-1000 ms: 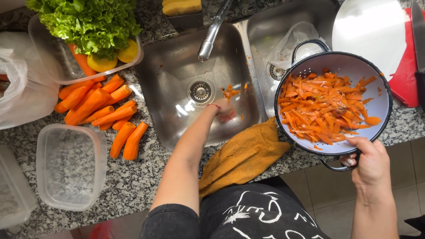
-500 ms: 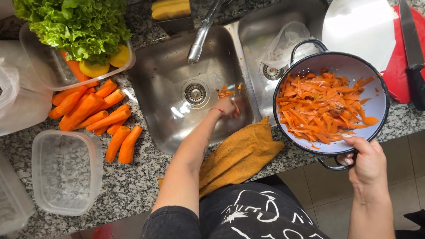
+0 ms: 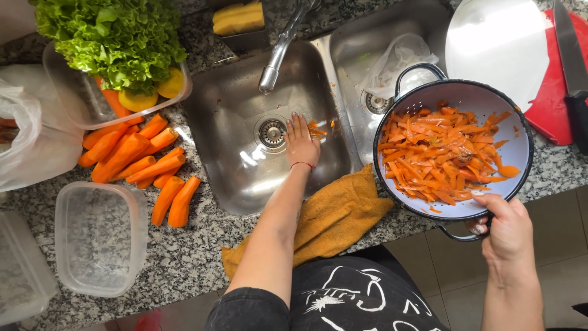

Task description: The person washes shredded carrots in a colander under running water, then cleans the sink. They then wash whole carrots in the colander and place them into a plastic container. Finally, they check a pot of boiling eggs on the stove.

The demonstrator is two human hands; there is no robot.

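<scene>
My left hand (image 3: 301, 141) lies flat in the steel sink (image 3: 245, 165), fingers spread beside the drain (image 3: 271, 132), touching a few orange carrot peels (image 3: 318, 129). My right hand (image 3: 505, 230) grips the near handle of a white, dark-rimmed colander (image 3: 517, 147) full of carrot peelings (image 3: 438, 153), held over the counter edge by the second basin (image 3: 373, 55).
Peeled carrots (image 3: 138, 162) lie on the granite counter left of the sink. Behind them sits a clear tub with lettuce (image 3: 107, 37). An empty plastic container (image 3: 98, 236) stands near the front. An orange cloth (image 3: 331, 217) drapes over the counter edge. A knife (image 3: 569, 67) rests on a red board.
My left hand has moved across the sink bottom toward the drain and now lies flat with fingers spread. The colander stays held in my right hand.
</scene>
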